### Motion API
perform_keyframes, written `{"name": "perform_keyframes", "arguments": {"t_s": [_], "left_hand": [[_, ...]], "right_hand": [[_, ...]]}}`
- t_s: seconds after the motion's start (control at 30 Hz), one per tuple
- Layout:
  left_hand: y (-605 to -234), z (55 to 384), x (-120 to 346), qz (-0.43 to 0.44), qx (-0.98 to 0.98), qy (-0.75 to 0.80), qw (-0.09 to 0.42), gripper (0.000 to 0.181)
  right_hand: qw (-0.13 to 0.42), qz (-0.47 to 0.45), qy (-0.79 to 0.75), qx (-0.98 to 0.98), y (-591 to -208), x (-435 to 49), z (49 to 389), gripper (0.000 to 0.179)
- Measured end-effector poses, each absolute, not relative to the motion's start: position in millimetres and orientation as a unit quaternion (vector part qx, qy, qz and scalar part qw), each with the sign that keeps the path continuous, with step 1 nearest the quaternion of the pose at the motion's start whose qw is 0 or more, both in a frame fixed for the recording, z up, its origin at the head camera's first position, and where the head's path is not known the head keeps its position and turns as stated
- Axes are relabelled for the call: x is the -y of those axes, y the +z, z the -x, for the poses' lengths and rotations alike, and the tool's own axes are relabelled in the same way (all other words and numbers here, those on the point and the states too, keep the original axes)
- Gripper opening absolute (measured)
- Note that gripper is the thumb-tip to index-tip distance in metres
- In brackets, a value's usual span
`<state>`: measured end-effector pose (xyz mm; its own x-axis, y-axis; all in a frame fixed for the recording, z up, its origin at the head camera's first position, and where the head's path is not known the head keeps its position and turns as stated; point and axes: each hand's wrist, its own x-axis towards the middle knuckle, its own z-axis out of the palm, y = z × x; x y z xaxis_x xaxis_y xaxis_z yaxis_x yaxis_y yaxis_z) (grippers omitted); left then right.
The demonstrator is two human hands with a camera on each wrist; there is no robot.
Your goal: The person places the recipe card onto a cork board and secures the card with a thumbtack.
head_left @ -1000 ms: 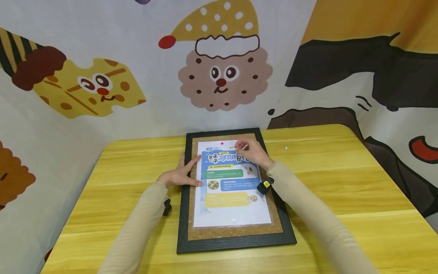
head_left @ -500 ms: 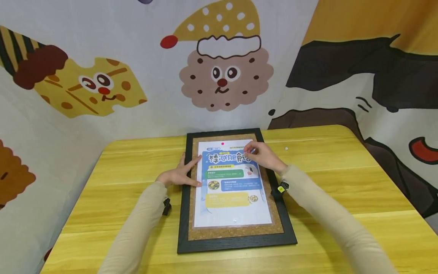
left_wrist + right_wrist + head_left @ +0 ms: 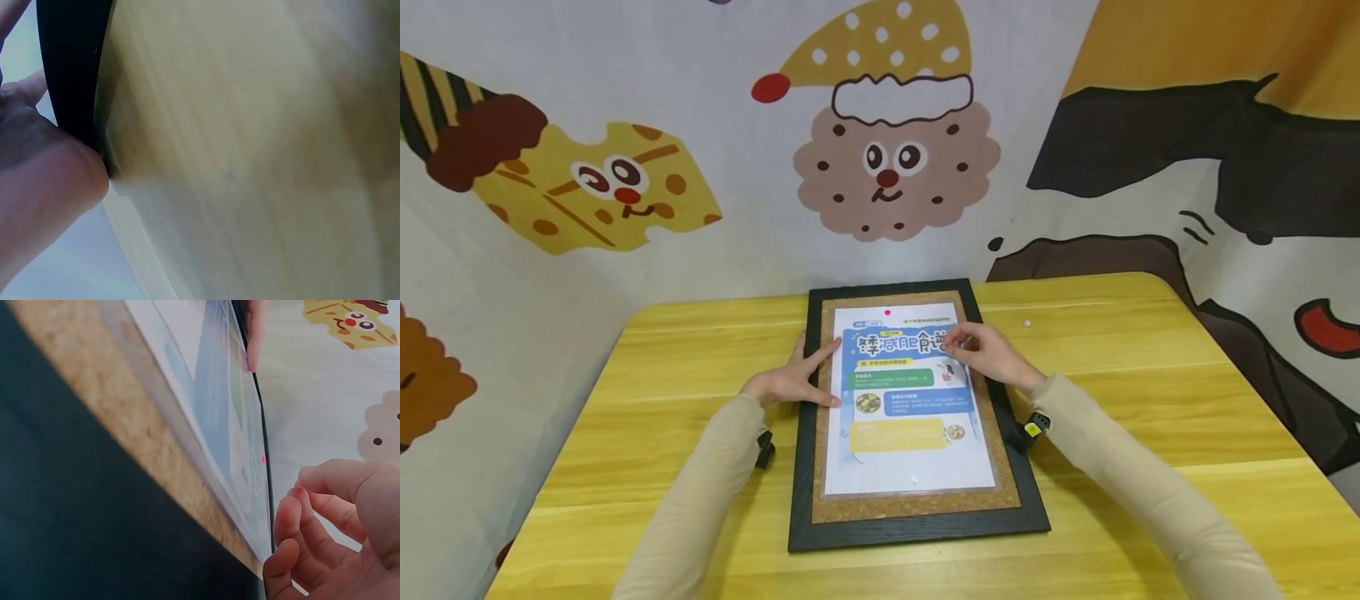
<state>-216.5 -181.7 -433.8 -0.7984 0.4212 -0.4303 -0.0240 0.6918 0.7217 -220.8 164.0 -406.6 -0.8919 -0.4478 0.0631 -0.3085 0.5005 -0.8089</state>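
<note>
A laminated poster (image 3: pixel 910 467) with Chinese text lies on a cork board (image 3: pixel 917 508) in a black frame (image 3: pixel 805 500). A red thumbtack (image 3: pixel 887 312) is at its top middle and a small white tack (image 3: pixel 914 481) near its bottom edge. My left hand (image 3: pixel 790 383) spreads over the frame's left side, thumb and fingers resting on the poster's edge. Over the poster's upper right, my right hand (image 3: pixel 992 354) has its thumb and index fingertips pinched on something small and pale, mostly hidden. In the right wrist view those fingertips (image 3: pixel 303 478) meet above the surface.
A small white tack (image 3: pixel 1027 323) lies on the yellow wood-grain table (image 3: pixel 1120 383), right of the frame. Behind the table hangs a cloth (image 3: pixel 737 258) printed with cartoon food. Each wrist wears a black camera (image 3: pixel 1033 427).
My right hand has moved rightward and slightly down from the poster's upper text, uncovering the heading. The left hand stays on the frame and poster edge.
</note>
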Motion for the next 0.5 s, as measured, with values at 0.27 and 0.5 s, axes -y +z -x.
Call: {"name": "perform_keyframes", "arguments": {"t_s": [0.27, 0.5], "left_hand": [[-433, 216, 182, -0.116, -0.87, 0.377, 0.296, 0.111], [-433, 217, 182, -0.113, -0.87, 0.376, 0.299, 0.112]], "right_hand": [[0.074, 0.23, -0.449, -0.86, -419, -177, 226, 0.015], [0.061, 0.243, -0.428, -0.868, -429, -193, 230, 0.01]]}}
